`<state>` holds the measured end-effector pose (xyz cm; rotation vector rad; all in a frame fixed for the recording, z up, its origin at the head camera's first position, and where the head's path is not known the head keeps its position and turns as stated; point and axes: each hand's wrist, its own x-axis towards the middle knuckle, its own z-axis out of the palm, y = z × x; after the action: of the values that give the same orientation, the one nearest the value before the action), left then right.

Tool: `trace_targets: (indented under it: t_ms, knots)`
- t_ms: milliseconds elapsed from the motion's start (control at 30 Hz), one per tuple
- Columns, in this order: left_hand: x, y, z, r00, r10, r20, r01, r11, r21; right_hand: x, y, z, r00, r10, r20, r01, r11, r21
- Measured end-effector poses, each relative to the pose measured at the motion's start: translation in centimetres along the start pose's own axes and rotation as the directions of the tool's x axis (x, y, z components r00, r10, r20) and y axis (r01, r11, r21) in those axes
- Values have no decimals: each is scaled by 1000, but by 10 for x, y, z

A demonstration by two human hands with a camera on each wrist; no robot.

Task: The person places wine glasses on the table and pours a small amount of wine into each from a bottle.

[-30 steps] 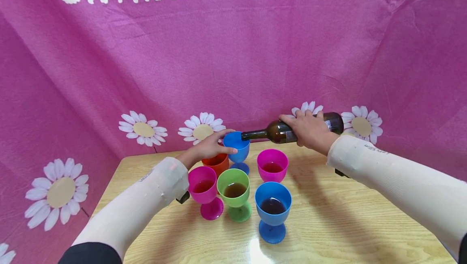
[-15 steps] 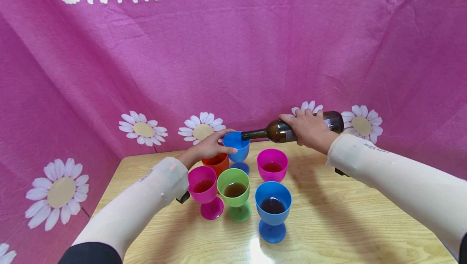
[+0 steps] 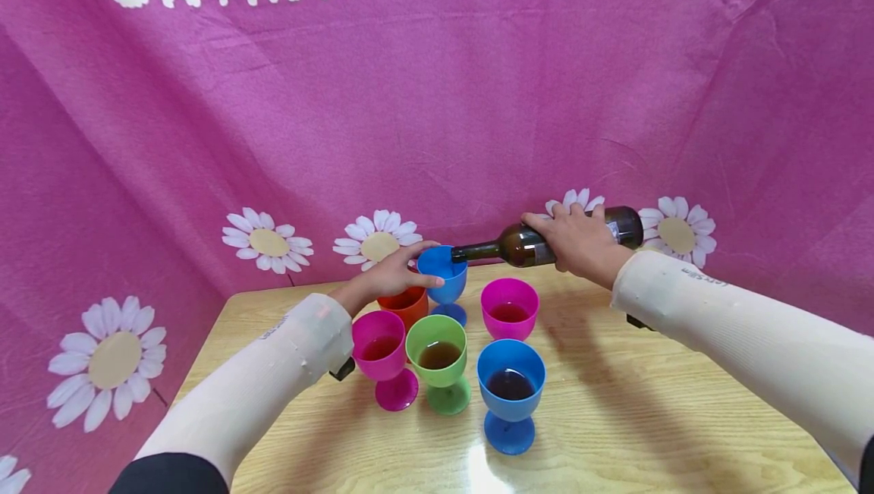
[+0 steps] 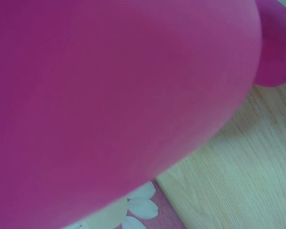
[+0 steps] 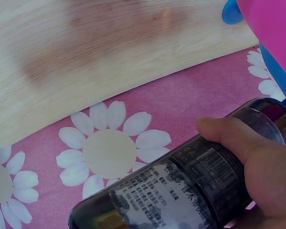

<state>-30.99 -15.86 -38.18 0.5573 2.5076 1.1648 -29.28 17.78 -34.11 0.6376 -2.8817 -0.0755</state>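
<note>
My right hand [image 3: 576,243] grips a dark glass wine bottle [image 3: 526,246] by its body, tipped nearly level with the neck pointing left. The bottle's mouth lies over the rim of a blue goblet [image 3: 444,275] at the back of the table. Around that goblet's bowl my left hand [image 3: 392,272] holds with thumb and fingers spread to either side. In the right wrist view, the thumb presses along the labelled bottle [image 5: 167,186]. The left wrist view is mostly filled by a pink goblet's bowl [image 4: 133,95], and the hand itself is hidden there.
Beneath my left wrist stand an orange goblet [image 3: 404,306] and a pink goblet [image 3: 378,357]. A green goblet [image 3: 437,376], a second blue goblet [image 3: 510,403] and another pink goblet [image 3: 509,327], all with dark liquid, stand on the wooden table [image 3: 655,418]. A flowered pink cloth [image 3: 437,99] hangs behind.
The bottle's base has risen very slightly in my right hand. My left hand and the goblets keep their places.
</note>
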Motion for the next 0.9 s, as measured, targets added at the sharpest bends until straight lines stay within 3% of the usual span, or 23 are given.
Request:
trace_targets:
  t_ms: [900]
  knots:
    - [-2,2,0,1000,-3,2,3,1000,-6,0,-1,1,1000,-3,-27,2,1000,-24]
